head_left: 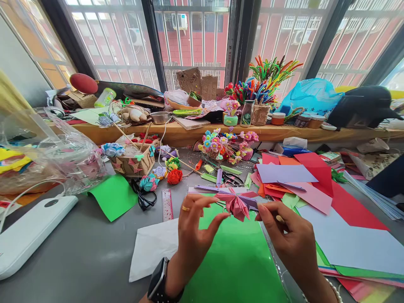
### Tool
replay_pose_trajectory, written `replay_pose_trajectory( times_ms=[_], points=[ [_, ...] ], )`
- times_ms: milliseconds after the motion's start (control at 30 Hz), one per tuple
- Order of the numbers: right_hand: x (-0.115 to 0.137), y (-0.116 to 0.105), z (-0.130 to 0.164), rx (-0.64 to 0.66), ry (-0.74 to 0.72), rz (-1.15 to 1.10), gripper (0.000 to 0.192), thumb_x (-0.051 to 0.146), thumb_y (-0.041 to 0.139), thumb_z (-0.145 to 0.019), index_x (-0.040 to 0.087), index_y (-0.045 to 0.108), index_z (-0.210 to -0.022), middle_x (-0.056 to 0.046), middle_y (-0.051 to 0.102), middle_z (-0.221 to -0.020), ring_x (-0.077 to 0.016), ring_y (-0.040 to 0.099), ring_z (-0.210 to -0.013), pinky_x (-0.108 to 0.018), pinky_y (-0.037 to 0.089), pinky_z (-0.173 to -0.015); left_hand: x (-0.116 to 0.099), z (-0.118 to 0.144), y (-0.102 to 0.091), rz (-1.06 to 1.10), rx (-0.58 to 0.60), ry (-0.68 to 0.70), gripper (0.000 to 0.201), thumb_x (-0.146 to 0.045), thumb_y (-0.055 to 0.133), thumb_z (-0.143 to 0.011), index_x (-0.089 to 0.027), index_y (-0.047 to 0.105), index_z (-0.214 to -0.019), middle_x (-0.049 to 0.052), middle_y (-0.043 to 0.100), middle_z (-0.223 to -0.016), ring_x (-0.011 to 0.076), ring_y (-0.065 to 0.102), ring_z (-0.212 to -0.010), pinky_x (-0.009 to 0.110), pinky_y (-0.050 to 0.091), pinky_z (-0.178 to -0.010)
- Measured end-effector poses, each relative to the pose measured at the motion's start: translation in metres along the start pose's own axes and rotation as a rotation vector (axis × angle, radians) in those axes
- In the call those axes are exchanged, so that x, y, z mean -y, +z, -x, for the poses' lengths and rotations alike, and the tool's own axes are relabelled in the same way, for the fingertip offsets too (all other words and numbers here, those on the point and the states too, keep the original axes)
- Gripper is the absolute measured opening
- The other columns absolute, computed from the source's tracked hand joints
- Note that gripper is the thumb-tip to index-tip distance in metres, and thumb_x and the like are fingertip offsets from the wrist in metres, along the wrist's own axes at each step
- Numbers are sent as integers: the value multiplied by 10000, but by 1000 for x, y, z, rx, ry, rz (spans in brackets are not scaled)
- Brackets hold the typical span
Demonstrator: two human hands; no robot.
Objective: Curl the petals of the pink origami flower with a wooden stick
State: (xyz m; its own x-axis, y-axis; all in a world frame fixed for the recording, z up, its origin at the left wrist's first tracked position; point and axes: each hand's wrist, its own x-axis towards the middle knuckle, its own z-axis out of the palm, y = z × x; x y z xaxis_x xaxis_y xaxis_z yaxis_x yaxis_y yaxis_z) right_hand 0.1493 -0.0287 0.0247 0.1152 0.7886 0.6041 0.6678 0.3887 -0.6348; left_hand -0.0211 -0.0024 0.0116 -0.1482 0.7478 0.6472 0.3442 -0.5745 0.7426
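Note:
A pink folded-paper flower [237, 205] hangs in the air between my hands, above a green sheet [235, 256]. Purple paper [251, 203] lies against its back and runs to my right fingertips. My right hand [292, 235] is closed in a pinch at the flower's right side, and a thin wooden stick end [279, 219] pokes out among its fingers. My left hand [197, 229] is at the flower's left, thumb and index finger apart, with the index tip close to the petals; whether it touches them I cannot tell.
Coloured paper sheets [356, 206] are piled at the right. Scissors [232, 177], a pink ruler [167, 205] and a white folded paper [153, 248] lie around the green sheet. Finished paper flowers and a basket [134, 164] stand farther back. A white power bank [38, 235] is at the left.

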Motion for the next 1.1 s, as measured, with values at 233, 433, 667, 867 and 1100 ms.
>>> replay_pose_trajectory(
  times_ms=[233,433,667,867,1100],
  points=[
    [-2,7,5,201,3,-90,187,279,465,-829,191,534,-680,6,565,-577,-104,499,-478,-193,378,-400,4,4,4,-78,290,278,295,-134,634,-718,-277,633,-976,41,675,-907,211,585,-892,347,409,-854],
    [-3,4,1,192,-69,-77,100,206,509,-788,197,561,-872,-25,617,-778,-139,575,-655,-208,424,-463,1,1,4,91,389,44,163,-151,620,-733,-206,669,-878,63,684,-812,187,619,-792,277,483,-723],
    [0,2,-6,272,-200,-75,185,131,490,-757,204,613,-874,-45,638,-841,-152,602,-726,-214,467,-510,-9,-4,3,245,495,-341,67,-228,661,-687,-190,673,-741,47,689,-746,183,629,-715,241,510,-609],
    [-1,2,-6,383,-132,-142,133,173,521,-789,219,618,-868,-22,652,-795,-144,606,-707,-203,474,-514,-6,-3,4,311,500,-399,100,-205,672,-671,-173,608,-741,23,662,-743,168,626,-737,233,490,-668],
    [-3,-4,-8,385,-260,-268,138,156,560,-784,216,591,-905,-24,640,-808,-142,605,-756,-237,495,-638,-8,-4,-2,260,525,-271,105,-190,690,-656,-177,621,-734,31,672,-735,170,625,-712,241,479,-679]
  ],
)
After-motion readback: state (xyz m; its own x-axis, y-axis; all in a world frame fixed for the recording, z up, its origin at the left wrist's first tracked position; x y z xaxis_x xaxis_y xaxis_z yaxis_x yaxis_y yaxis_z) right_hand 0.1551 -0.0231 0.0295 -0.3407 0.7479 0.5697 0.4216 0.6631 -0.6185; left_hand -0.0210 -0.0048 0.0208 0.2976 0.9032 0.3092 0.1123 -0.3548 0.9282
